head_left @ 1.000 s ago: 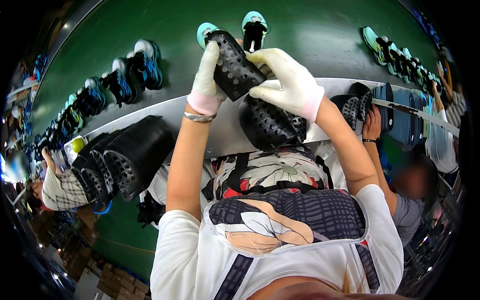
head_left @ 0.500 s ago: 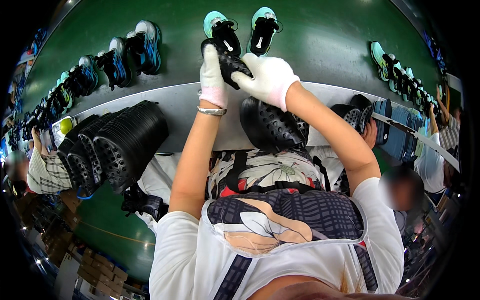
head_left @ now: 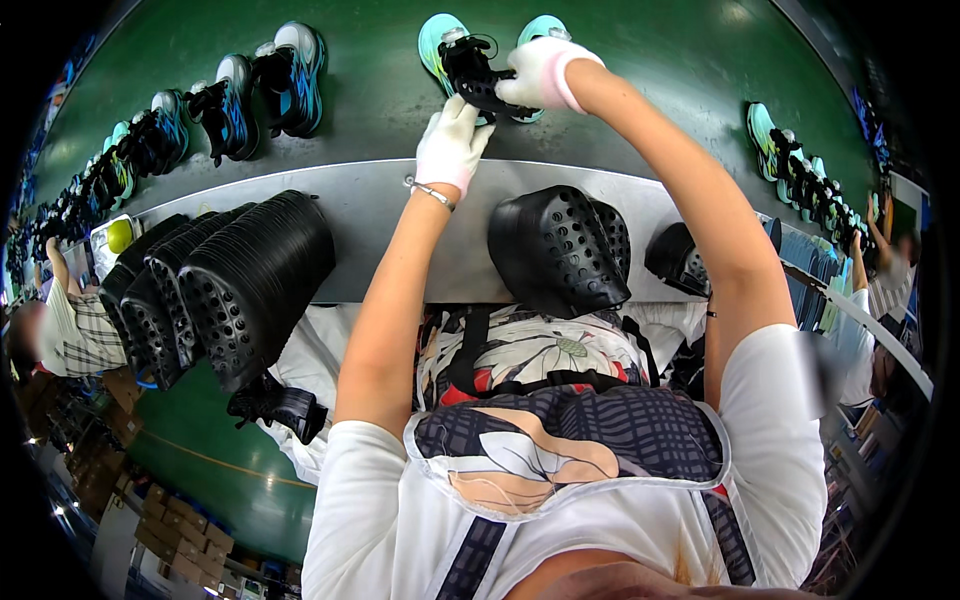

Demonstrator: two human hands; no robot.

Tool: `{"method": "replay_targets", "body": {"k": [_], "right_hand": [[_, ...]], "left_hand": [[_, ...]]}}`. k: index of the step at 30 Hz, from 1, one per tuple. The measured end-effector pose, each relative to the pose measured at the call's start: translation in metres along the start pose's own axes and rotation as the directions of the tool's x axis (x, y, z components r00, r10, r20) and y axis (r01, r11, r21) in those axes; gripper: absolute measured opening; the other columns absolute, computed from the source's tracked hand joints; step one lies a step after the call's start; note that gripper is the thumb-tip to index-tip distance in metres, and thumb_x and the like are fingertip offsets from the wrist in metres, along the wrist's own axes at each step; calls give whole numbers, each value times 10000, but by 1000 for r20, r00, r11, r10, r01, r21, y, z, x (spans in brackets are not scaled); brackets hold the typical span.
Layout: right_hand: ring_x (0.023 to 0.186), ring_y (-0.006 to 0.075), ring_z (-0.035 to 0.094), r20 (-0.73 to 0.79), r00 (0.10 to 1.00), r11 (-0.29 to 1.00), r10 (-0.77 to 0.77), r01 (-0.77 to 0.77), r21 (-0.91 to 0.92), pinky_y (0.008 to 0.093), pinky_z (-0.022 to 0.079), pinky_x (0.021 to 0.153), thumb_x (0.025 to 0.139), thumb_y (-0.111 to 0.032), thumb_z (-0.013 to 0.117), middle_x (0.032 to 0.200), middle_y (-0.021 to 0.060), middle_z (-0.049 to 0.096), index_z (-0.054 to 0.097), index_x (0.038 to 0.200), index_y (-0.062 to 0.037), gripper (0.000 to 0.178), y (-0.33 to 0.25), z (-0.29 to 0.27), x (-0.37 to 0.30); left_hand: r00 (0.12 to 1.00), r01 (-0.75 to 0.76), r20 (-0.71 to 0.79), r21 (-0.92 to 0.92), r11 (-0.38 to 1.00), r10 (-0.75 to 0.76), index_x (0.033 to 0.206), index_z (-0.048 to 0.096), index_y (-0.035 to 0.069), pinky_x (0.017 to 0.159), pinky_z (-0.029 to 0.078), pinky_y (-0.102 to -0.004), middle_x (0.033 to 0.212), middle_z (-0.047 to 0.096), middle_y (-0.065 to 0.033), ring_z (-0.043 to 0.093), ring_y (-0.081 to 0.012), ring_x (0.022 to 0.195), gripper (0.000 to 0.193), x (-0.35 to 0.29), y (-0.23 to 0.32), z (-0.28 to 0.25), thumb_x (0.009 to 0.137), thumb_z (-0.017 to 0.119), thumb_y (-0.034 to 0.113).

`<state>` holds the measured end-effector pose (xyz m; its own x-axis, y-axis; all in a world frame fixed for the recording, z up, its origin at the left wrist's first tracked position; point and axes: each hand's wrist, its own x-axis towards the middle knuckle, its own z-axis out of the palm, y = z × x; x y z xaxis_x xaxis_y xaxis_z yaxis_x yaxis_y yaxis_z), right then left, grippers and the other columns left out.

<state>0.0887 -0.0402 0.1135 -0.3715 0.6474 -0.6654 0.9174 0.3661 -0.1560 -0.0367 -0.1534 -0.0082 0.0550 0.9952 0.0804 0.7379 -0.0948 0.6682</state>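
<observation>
Two mint-green running shoes with black uppers stand side by side on the green belt, toes pointing away from me. My right hand, in a white glove with a pink cuff, grips one end of a black perforated plastic shoe insert. That insert lies over the opening of the left mint-green shoe. Gloved too, my left hand pinches at the heel end of this shoe; its fingertips are partly hidden against the black material. My right hand covers much of the right mint-green shoe.
Nested black perforated inserts pile up at the left on the metal ledge. Another insert stack stands before me, and a smaller one right of it. Blue-and-grey shoes line the belt's left. Co-workers sit at both sides.
Both hands held the insert in front of the shoes. Now my right hand has carried it forward over the left shoe, while my left hand has shifted to the shoe's heel.
</observation>
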Motion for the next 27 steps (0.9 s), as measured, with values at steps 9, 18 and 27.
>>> {"method": "replay_targets", "body": {"k": [9,18,27], "right_hand": [[874,311,655,-107,994,975,6,-30,-221,384,518,750,828,-210,512,936,188,665,636,967,10,288,-40,27,43],[872,277,654,-125,992,975,11,-39,-221,376,515,736,839,-288,519,936,119,676,679,926,-66,286,-43,26,63],[868,274,659,-108,994,964,-25,-4,-264,366,520,729,793,-162,572,948,119,678,683,954,-62,220,-53,22,78]], "left_hand": [[984,170,52,39,985,-172,954,589,63,760,466,-428,995,599,-136,569,-345,918,223,13,2,4,823,584,244],[924,272,252,95,958,-287,1081,560,70,776,473,-435,1027,620,-172,576,-359,955,356,30,-2,4,840,580,331],[780,394,462,159,905,-421,1037,631,84,794,482,-431,1020,632,-175,584,-370,953,331,55,-8,-1,840,561,341]]}}
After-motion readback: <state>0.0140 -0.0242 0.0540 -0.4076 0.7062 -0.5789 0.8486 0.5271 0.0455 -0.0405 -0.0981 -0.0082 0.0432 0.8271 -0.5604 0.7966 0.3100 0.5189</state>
